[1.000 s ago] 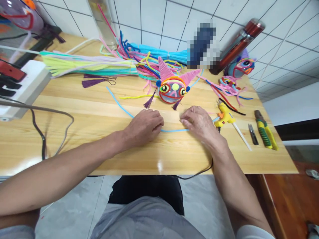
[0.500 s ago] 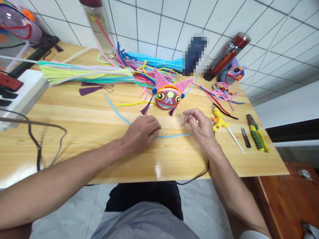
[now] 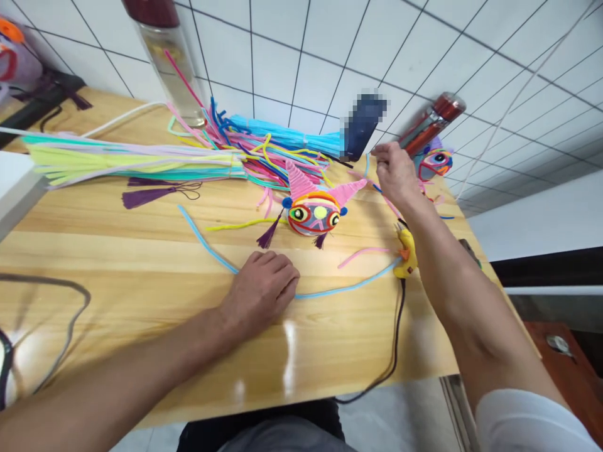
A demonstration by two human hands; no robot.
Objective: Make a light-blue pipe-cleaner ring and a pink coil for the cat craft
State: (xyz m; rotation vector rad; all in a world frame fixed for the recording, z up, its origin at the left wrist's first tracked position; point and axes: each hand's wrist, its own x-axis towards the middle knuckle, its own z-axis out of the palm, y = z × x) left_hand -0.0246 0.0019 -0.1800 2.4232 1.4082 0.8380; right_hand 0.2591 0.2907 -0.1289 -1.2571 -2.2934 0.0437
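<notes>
My left hand point(image 3: 261, 289) rests on the table with its fingers curled over a long light-blue pipe cleaner point(image 3: 336, 292), whose two ends stick out on either side. The stretch under the palm is hidden. My right hand point(image 3: 394, 169) reaches toward the back, near a short light-blue piece and a dark phone-like object point(image 3: 360, 135), partly pixelated. Its fingers are bent but a little apart, with nothing visible in them. Between my arms stands a cat-like mask ornament point(image 3: 313, 213) with pink ears and purple tassels. A pink pipe cleaner point(image 3: 362, 252) lies before it.
A yellow glue gun point(image 3: 406, 251) with a black cord lies by my right forearm. Bundled pipe cleaners point(image 3: 141, 157), a purple tassel point(image 3: 148, 196), a glass bottle point(image 3: 164, 63) and a red thermos point(image 3: 433, 122) stand or lie along the wall. A second ornament point(image 3: 436, 162) sits far right.
My right hand has moved from the front of the table to the back right, leaving the pink pipe cleaner on the table. The view has shifted; my left hand stays on the blue one.
</notes>
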